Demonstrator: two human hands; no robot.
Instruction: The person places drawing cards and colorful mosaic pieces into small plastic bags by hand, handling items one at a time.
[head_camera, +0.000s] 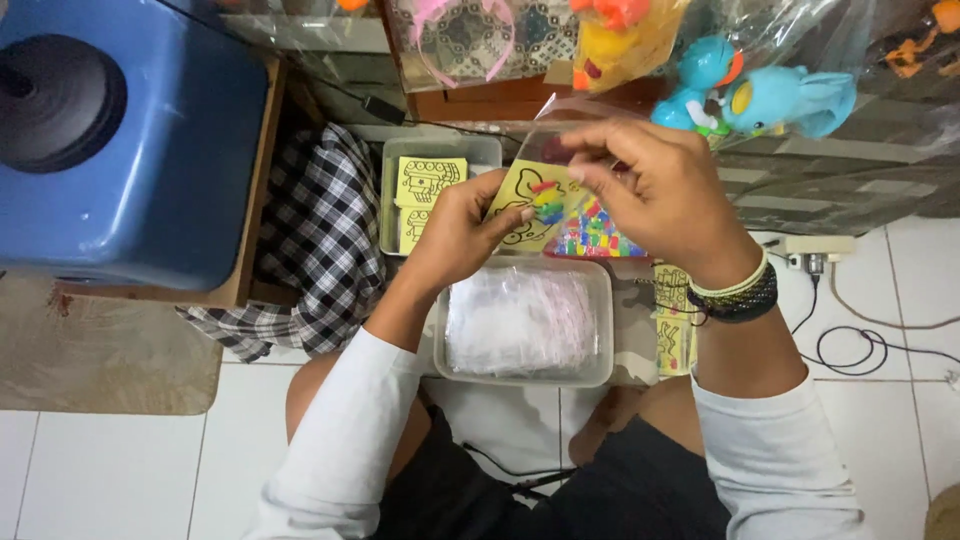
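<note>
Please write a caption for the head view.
Both hands hold a yellow picture card at a clear bag.

White tiled floor (120, 470), grey grout lines. Brown mat (100, 350) on it, left. Above the mat, a blue plastic tub (150, 150) on a wooden stand (255, 190). Right of the stand, checked cloth (320, 240). Far right of the stand, power strip (815, 247) with black cables (850, 345). Light even.
</note>
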